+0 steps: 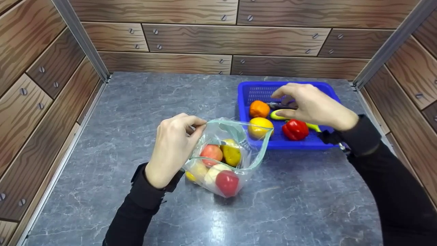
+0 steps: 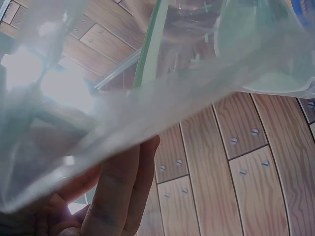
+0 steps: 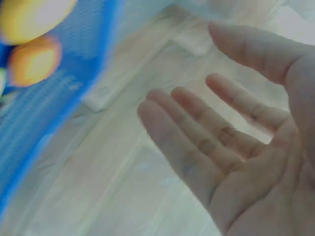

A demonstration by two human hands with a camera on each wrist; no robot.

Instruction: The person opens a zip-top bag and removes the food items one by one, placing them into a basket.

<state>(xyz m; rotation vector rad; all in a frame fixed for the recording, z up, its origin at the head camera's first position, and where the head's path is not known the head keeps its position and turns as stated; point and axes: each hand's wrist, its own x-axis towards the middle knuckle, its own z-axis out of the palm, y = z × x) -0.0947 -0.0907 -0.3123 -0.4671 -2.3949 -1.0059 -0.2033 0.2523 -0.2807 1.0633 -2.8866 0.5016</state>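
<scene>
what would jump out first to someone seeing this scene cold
A clear plastic bag full of fruit sits mid-table, its rim pinched open by the left hand. Behind it to the right, a bright blue basket holds a red pepper, an orange and a lemon, with the empty right hand hovering above.

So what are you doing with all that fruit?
A person is holding a clear plastic bag open on the grey table, the left hand pinching its rim. The bag already holds several pieces of fruit. The right hand, open and empty, hovers over the blue basket, where an orange, a lemon and a red pepper lie.
</scene>
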